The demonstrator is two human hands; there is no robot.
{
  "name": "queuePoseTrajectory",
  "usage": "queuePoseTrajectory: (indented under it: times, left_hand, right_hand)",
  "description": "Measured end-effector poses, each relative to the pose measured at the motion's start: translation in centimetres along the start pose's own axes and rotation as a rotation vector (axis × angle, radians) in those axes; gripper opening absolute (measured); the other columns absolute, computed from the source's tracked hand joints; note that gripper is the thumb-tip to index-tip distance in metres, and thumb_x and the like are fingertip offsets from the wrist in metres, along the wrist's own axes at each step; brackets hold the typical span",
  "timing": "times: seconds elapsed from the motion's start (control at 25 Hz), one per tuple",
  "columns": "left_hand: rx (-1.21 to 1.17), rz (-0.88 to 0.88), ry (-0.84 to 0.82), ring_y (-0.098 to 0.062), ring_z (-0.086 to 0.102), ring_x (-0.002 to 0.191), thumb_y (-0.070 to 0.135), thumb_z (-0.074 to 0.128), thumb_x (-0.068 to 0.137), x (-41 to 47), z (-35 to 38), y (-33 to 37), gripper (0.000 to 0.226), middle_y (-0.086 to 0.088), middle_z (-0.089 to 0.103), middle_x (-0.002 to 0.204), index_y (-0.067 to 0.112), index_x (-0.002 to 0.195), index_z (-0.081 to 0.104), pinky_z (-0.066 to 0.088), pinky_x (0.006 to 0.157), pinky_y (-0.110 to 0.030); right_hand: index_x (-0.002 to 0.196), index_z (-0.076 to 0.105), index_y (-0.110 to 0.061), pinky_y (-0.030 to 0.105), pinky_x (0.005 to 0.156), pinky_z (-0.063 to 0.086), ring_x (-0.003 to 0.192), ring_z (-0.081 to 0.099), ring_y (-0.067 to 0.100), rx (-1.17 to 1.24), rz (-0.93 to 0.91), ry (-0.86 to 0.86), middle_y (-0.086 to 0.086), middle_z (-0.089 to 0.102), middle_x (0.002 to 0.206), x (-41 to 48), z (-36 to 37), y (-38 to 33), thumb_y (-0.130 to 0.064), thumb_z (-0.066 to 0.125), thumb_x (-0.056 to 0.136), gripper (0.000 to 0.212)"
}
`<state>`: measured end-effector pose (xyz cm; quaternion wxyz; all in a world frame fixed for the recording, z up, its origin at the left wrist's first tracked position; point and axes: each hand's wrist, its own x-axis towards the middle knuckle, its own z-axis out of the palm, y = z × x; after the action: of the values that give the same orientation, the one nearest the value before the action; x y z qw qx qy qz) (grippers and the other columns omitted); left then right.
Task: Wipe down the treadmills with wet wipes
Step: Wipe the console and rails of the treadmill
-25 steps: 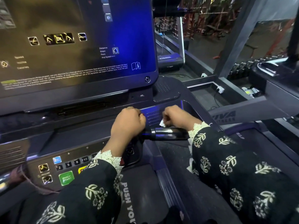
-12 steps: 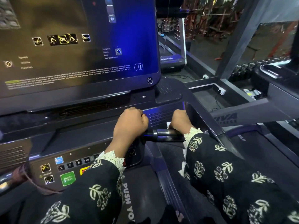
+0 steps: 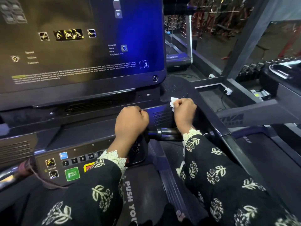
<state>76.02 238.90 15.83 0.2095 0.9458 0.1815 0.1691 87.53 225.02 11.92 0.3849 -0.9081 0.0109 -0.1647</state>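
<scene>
A dark treadmill console fills the view, with a large lit screen above it. My right hand is closed around a crumpled white wet wipe, held against the console's right side near the speaker grille. Just left of it, my left hand is a closed fist over the console edge, above the left end of a short shiny handlebar grip; what it holds, if anything, is hidden. The grip lies below and between my two hands.
A button panel with a green quick-start key sits at lower left. A red safety cord hangs from the left chrome bar. The treadmill's right side rail runs diagonally, and another treadmill stands to the right. Gym racks are behind.
My right hand with the wipe has risen off the handlebar grip and moved up to the console's right side. My left hand has stayed in about the same place.
</scene>
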Motion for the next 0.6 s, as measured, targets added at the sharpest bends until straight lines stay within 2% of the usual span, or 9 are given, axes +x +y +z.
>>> queuePoseTrajectory:
  times: [0.08, 0.24, 0.32, 0.36, 0.44, 0.48, 0.52, 0.6]
  left_hand:
    - [0.011, -0.049, 0.014, -0.04, 0.061, 0.084, 0.027, 0.048, 0.088, -0.1, -0.1, 0.1, 0.031, -0.019, 0.068, 0.087, 0.006, 0.084, 0.069, 0.037, 0.064, -0.031]
    - [0.024, -0.07, -0.009, -0.042, 0.06, 0.084, 0.026, 0.048, 0.088, 0.1, -0.4, 0.2, 0.031, -0.022, 0.067, 0.086, 0.004, 0.082, 0.069, 0.044, 0.069, -0.035]
    - [0.05, -0.062, -0.047, -0.041, 0.061, 0.089, 0.026, 0.05, 0.088, 0.4, -0.8, -0.4, 0.03, -0.02, 0.069, 0.089, 0.007, 0.088, 0.073, 0.046, 0.074, -0.034]
    - [0.048, -0.059, -0.076, -0.039, 0.061, 0.093, 0.027, 0.051, 0.088, 0.6, -1.0, -0.9, 0.029, -0.018, 0.07, 0.091, 0.011, 0.091, 0.074, 0.046, 0.076, -0.032]
    - [0.02, -0.052, -0.144, -0.033, 0.062, 0.102, 0.027, 0.053, 0.088, 0.9, -1.5, -2.1, 0.026, -0.009, 0.073, 0.101, 0.021, 0.099, 0.076, 0.045, 0.082, -0.029]
    - [0.008, -0.043, -0.17, -0.029, 0.062, 0.106, 0.027, 0.054, 0.088, 1.0, -1.6, -2.6, 0.026, -0.004, 0.072, 0.106, 0.025, 0.103, 0.075, 0.045, 0.084, -0.027]
    - [0.003, -0.03, -0.182, -0.027, 0.061, 0.107, 0.026, 0.054, 0.088, 1.0, -1.7, -2.9, 0.027, -0.001, 0.072, 0.109, 0.027, 0.105, 0.075, 0.045, 0.086, -0.026]
    - [0.011, -0.008, -0.174, -0.026, 0.061, 0.107, 0.024, 0.053, 0.087, 0.8, -1.6, -2.8, 0.029, -0.001, 0.072, 0.11, 0.026, 0.107, 0.074, 0.045, 0.088, -0.027]
  right_hand:
    - [0.085, 0.072, -0.002, 0.032, 0.079, 0.038, 0.086, 0.06, 0.034, -0.058, -0.064, -0.065, 0.018, 0.061, 0.098, -0.7, 0.7, -0.8, -0.008, 0.062, 0.084, 0.013]
    - [0.081, 0.067, -0.005, 0.038, 0.076, 0.049, 0.083, 0.059, 0.03, -0.116, -0.459, -0.461, 0.013, 0.056, 0.094, -1.5, 1.2, -2.9, -0.005, 0.068, 0.074, 0.007]
    - [0.082, 0.066, -0.005, 0.039, 0.077, 0.048, 0.087, 0.059, 0.034, -0.229, -0.569, -0.536, 0.012, 0.054, 0.095, -0.3, 0.5, -2.3, -0.003, 0.064, 0.074, 0.008]
    - [0.088, 0.064, -0.004, 0.039, 0.081, 0.046, 0.091, 0.058, 0.037, -0.296, -0.533, -0.501, 0.014, 0.054, 0.1, 0.4, 0.3, -1.5, -0.005, 0.062, 0.077, 0.012]
    - [0.111, 0.054, -0.001, 0.042, 0.092, 0.042, 0.105, 0.055, 0.04, -0.388, -0.264, -0.362, 0.021, 0.05, 0.117, 0.8, 0.0, -0.4, -0.009, 0.057, 0.086, 0.026]
    - [0.118, 0.047, 0.001, 0.044, 0.094, 0.042, 0.11, 0.054, 0.042, -0.374, -0.112, -0.332, 0.023, 0.046, 0.123, 0.3, 0.2, -0.4, -0.01, 0.053, 0.09, 0.031]
    - [0.123, 0.042, 0.002, 0.045, 0.094, 0.043, 0.112, 0.053, 0.043, -0.351, -0.039, -0.34, 0.025, 0.043, 0.127, -0.5, 0.6, -0.9, -0.008, 0.049, 0.093, 0.032]
    - [0.125, 0.042, 0.002, 0.042, 0.093, 0.043, 0.112, 0.054, 0.043, -0.341, -0.062, -0.431, 0.025, 0.04, 0.131, -1.8, 1.9, -2.8, -0.004, 0.046, 0.094, 0.032]
